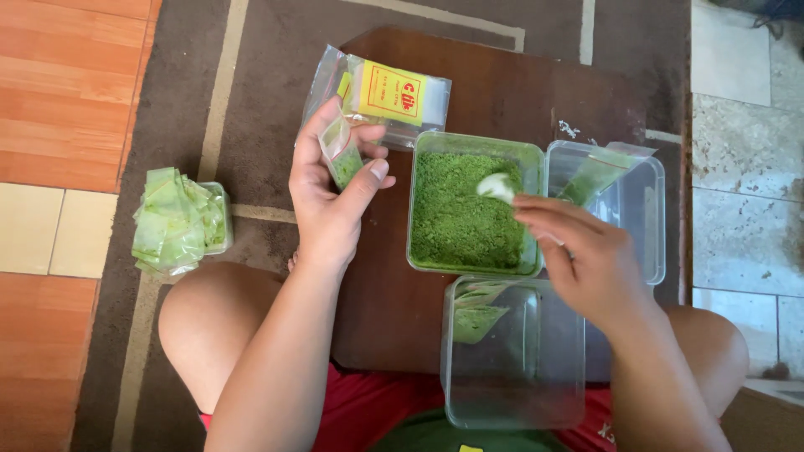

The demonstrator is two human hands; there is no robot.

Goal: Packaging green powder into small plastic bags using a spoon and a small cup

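Dark wooden surface (469,92) over a brown rug: the left hand (331,197) has its grip closed on a small plastic bag (342,155); at three o'clock, the right hand (586,259) pinches a white spoon (496,186) over the green powder tub (469,205).
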